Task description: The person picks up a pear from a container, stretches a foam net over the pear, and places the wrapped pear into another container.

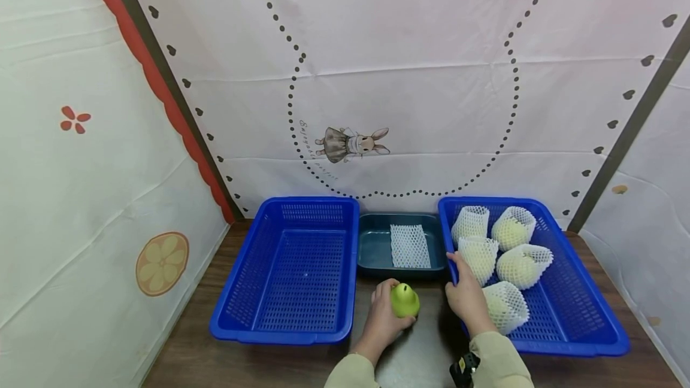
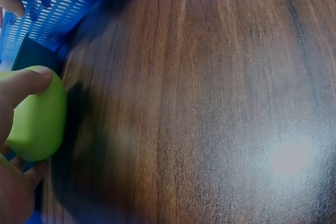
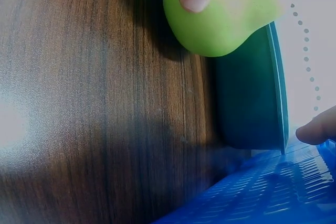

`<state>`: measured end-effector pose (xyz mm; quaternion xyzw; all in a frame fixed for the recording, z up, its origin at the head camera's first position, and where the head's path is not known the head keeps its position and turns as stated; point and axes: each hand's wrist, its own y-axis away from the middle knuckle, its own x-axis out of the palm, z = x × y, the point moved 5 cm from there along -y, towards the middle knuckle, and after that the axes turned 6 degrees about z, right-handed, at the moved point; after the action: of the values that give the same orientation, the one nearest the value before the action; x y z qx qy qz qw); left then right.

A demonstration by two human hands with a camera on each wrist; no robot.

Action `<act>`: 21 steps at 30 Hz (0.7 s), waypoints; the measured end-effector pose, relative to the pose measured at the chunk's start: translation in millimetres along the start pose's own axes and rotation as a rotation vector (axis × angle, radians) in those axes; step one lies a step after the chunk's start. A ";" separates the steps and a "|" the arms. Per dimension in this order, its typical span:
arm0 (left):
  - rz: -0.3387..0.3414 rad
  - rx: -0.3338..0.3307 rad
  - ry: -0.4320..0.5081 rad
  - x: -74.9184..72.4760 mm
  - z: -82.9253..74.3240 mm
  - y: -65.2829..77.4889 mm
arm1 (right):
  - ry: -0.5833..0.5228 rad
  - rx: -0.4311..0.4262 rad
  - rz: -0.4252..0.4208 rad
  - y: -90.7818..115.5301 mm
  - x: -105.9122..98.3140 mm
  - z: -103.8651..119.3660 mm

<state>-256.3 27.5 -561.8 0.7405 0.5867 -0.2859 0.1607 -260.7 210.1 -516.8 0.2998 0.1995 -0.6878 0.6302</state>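
Observation:
My left hand [image 1: 381, 313] holds a green pear [image 1: 405, 299] upright over the table, stem up. Thumb and fingers lie on opposite sides of the pear in the left wrist view. The right hand [image 1: 466, 295] is at the left rim of the right blue basket [image 1: 587, 316], index finger stretched forward along the rim and thumb apart from it. Inside that basket sit several pale fruits in white foam nets [image 1: 512, 232]. Behind the pear, a dark teal tray [image 1: 374, 244] bears a flat white foam net [image 1: 409, 247].
To the left stands another blue basket [image 1: 302, 280], with nothing in it. Both baskets flank the tray on a brown wooden table [image 1: 183, 352]. A printed white cloth [image 1: 431, 106] rises behind them and along both sides.

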 end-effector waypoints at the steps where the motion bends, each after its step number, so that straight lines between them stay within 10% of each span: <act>1: 0.003 0.009 -0.007 0.4 0.7 -0.3 | -0.001 -0.001 0.000 -0.1 0.1 0.5; 10: 0.007 0.131 -0.111 2.1 1.1 -3.4 | -0.002 -0.013 -0.008 -1.9 1.6 4.2; 14: 0.033 0.085 -0.160 -5.3 -7.9 -2.6 | -0.005 -0.002 0.003 -2.8 3.3 4.5; 21: -0.080 0.022 -0.274 -80.2 -53.7 0.4 | -0.008 -0.009 0.018 -4.6 4.9 7.4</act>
<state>-255.2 -4.0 -470.5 0.6723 0.5849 -0.3971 0.2196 -266.6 202.3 -515.0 0.2957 0.1974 -0.6825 0.6386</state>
